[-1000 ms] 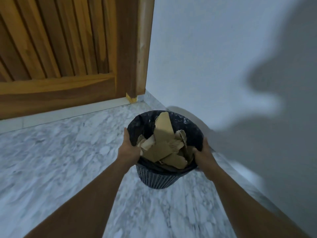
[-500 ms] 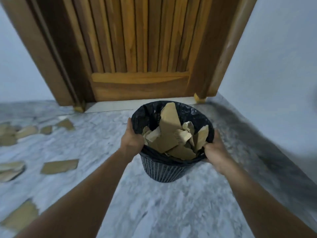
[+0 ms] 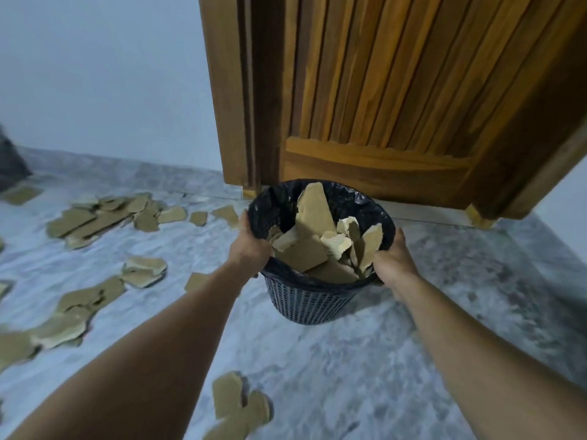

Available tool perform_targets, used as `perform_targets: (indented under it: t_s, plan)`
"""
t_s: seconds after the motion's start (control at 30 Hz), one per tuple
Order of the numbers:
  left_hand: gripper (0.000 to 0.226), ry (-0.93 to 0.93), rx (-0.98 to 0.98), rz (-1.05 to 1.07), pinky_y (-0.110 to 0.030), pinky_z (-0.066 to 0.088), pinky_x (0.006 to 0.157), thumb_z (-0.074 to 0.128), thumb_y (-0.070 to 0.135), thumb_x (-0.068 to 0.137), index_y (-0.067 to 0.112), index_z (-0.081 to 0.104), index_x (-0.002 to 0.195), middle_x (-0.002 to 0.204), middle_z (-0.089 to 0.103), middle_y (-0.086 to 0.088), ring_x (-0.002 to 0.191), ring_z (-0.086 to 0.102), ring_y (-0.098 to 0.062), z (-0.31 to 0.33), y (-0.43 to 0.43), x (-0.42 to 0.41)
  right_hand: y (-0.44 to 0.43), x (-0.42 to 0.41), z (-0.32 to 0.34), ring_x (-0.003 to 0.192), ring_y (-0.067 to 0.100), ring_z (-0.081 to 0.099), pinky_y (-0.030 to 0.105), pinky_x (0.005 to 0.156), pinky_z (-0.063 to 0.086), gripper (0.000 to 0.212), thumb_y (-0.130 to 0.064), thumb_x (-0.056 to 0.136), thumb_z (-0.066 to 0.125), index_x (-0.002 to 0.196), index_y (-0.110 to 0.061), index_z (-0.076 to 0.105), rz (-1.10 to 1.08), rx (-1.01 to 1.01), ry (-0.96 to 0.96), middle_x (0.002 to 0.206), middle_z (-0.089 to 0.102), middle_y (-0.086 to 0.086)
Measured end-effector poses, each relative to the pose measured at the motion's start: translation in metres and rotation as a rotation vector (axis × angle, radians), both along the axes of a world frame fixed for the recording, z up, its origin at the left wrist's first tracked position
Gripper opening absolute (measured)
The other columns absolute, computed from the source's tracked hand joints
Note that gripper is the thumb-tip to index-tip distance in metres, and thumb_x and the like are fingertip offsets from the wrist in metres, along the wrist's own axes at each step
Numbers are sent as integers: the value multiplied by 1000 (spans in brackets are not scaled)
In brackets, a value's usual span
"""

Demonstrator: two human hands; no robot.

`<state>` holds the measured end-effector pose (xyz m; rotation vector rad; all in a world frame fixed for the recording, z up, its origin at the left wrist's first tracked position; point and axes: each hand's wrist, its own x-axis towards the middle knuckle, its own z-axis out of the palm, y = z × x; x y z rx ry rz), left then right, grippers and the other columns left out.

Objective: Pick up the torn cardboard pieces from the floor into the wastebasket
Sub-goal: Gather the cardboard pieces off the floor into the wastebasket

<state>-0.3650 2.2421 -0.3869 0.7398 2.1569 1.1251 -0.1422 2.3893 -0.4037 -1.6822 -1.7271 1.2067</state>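
Item: dark mesh wastebasket (image 3: 305, 304) with black liner (image 3: 279, 204), centre of frame, below the wooden door (image 3: 381, 90); heaped with torn cardboard pieces (image 3: 313, 246). Left hand (image 3: 249, 247) grips its left rim and right hand (image 3: 394, 262) its right rim, each curled round the edge; the fingertips are hidden, so their spread cannot be told. Loose cardboard scraps (image 3: 92, 219) are strewn over the marble floor (image 3: 349, 376) from middle left to lower left, with one cluster at bottom centre.

No writing, label, brand mark or number can be read anywhere in view: the mesh wastebasket (image 3: 305, 306), the torn cardboard pieces (image 3: 85, 220) and the wooden door (image 3: 381, 90) all show plain surfaces.
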Motion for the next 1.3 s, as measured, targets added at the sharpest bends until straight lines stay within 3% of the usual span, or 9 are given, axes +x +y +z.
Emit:
perform_targets:
  t_s: [0.23, 0.37, 0.57, 0.73, 0.83, 0.93, 1.0, 1.1, 1.3]
  plan:
    - [74, 159, -1, -83, -35, 43, 80, 47, 44, 102, 32, 3, 160, 136, 58, -20, 108, 60, -40, -5, -16, -6, -54, -12, 27, 150, 37, 23, 57, 119, 25, 73, -42, 103, 46, 162, -22, 9, -21, 248, -270, 166, 16, 15]
    - [70, 177, -37, -60, -36, 40, 84, 30, 58, 103, 29, 5, 161, 141, 55, -24, 120, 56, -42, -15, -58, -10, -116, -34, 20, 154, 36, 2, 62, 120, 7, 70, -46, 104, 39, 161, -19, 10, 46, 536, -303, 167, 5, 20]
    - [69, 297, -150, -85, -47, 41, 104, 26, 57, 103, 25, 8, 162, 159, 36, -15, 140, 40, -38, -90, -159, -40, -231, -65, -47, 153, 38, 14, 64, 117, 24, 56, -30, 102, 44, 155, -16, 32, 210, 723, -72, 164, 18, 20]
    - [72, 362, -279, -168, -52, 42, 105, 37, 56, 100, 20, 19, 160, 159, 32, -15, 142, 34, -36, -161, -231, -64, -296, -84, -131, 156, 27, -4, 53, 123, 6, 69, -43, 99, 30, 160, -33, 1, 512, 443, -243, 170, -2, 11]
    - [72, 445, -394, -313, -58, 29, 113, 34, 52, 99, 26, 9, 161, 166, 15, -6, 151, 18, -29, -197, -245, -78, -315, -93, -183, 152, 35, 22, 49, 120, 17, 76, -62, 94, 15, 158, -29, -8, 592, 224, -429, 166, 16, 20]
    - [75, 567, -493, -318, -60, 11, 119, 35, 45, 100, 28, -10, 158, 168, 10, -5, 155, 10, -26, -224, -239, -96, -315, -119, -226, 130, 48, 52, 57, 109, 29, 77, -66, 97, 25, 151, -14, 40, 572, 296, -467, 144, 52, 26]
    - [102, 684, -459, -233, -66, 15, 118, 63, 41, 90, 28, -11, 158, 165, 23, -12, 150, 24, -34, -236, -234, -115, -301, -152, -233, 143, 45, 36, 64, 113, 23, 89, -76, 91, 24, 156, -17, 35, 547, 268, -471, 156, 37, 26]
    - [135, 799, -408, -167, -75, 11, 111, 82, 54, 61, 25, -5, 161, 164, 17, -21, 152, 12, -43, -247, -219, -163, -260, -212, -232, 154, 34, -6, 70, 116, 5, 94, -91, 80, 9, 157, -43, -16, 506, 292, -524, 168, -19, 8]
    - [90, 800, -474, -183, -73, -15, 108, 23, 70, 77, 44, -14, 156, 164, -26, -10, 148, -27, -40, -251, -189, -260, -178, -312, -230, 147, 33, -35, 77, 109, -6, 82, -90, 83, 12, 153, -54, -8, 596, 236, -679, 163, -33, -3]
